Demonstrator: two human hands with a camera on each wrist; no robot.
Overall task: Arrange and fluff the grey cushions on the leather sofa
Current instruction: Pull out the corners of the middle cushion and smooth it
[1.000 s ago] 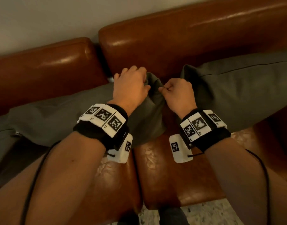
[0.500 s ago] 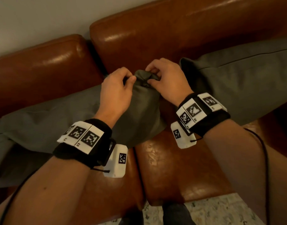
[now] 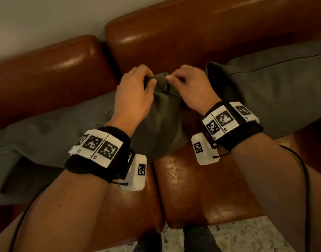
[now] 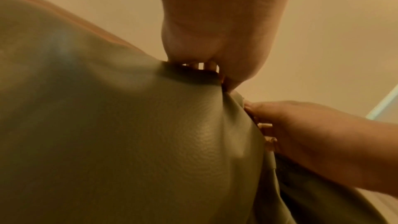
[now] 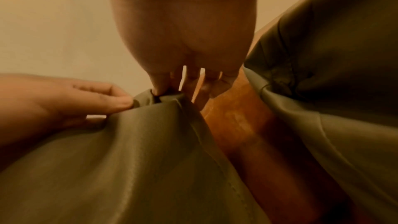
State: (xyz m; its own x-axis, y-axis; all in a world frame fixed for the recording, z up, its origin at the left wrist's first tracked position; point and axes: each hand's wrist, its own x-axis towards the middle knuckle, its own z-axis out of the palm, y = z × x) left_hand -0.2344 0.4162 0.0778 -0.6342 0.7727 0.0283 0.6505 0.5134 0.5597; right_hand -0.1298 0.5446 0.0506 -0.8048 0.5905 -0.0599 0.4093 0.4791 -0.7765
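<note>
A grey cushion lies slumped across the left seat of the brown leather sofa, its right corner raised toward the backrest. My left hand grips that corner from the left, fingers curled over the bunched fabric. My right hand pinches the same corner from the right between thumb and fingertips. In the left wrist view the grey cushion fills the frame below my left hand. The right wrist view shows my right hand pinching the fold. A second grey cushion leans on the right backrest.
The sofa's backrest cushions rise just behind my hands, with a pale wall above. A speckled floor shows at the sofa's front edge. Black cables run along both forearms.
Both hands have moved up to the left cushion's raised corner. The right hand shifted from beside the cushion's edge to pinching the corner top; the left hand slid back from covering it.
</note>
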